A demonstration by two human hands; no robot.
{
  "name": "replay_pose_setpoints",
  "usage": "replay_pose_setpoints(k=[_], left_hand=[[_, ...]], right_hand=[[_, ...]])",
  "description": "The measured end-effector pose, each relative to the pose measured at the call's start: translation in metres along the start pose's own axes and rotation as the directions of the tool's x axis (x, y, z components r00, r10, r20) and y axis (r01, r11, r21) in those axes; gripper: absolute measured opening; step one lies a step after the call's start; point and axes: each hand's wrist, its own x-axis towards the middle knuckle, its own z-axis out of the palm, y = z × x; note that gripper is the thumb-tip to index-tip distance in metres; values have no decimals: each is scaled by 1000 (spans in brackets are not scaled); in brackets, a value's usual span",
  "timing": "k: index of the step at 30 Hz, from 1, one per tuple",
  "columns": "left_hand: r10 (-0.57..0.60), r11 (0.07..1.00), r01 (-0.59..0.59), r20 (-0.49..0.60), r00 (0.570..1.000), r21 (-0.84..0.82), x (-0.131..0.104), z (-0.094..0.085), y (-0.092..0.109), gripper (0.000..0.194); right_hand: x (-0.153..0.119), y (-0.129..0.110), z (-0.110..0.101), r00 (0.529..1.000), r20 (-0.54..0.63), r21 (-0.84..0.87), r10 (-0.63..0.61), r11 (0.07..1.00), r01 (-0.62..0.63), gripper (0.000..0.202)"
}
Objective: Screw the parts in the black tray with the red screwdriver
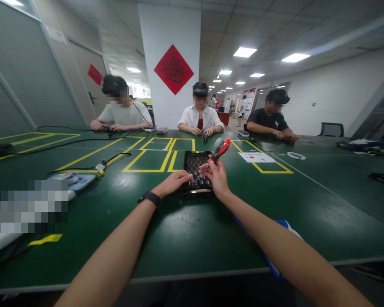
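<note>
My right hand (218, 177) is closed around a screwdriver (223, 149) with a red and black handle. The handle leans up and to the right, and the thin shaft slopes down to the left. Below it lies an open black case (198, 194) with rows of small pieces in its slots, too small to tell apart. At the case's left side, my left hand (175, 182) has its thumb and fingers pinched together near the screwdriver's tip. Whatever sits between those fingertips is too small to make out. A dark band (150, 198) circles the left wrist.
Yellow tape outlines (147, 170) mark the green table (166, 238). A printed sheet (257, 157) and white ring (296, 156) lie right; cables (83, 138) and a blue-white item (80, 180) left. Another blue-white object (286, 225) is partly under my right forearm. Three people sit opposite.
</note>
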Motion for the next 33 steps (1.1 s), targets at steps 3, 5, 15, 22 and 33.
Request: replay_pose_setpoints(k=[3,5,15,22,33], left_hand=[[8,999,-5,-64,998,42,-2,-3,5,47],[19,998,-13,-99,995,64,-2,-4,8,52],[59,997,-55,-81,995,47,-4,-1,16,62],[45,998,-42,-57,997,49,-4,0,16,61],[57,996,-55,-25,998,68,-3,1,13,62]], right_hand=[[0,1,0,996,68,-5,57,998,-57,33],[0,1,0,992,100,-14,80,997,-79,33],[-1,-3,3,989,121,-31,79,997,-76,35],[-1,-2,1,981,166,-39,103,994,-98,36],[0,0,-1,994,89,-14,65,998,-64,33]])
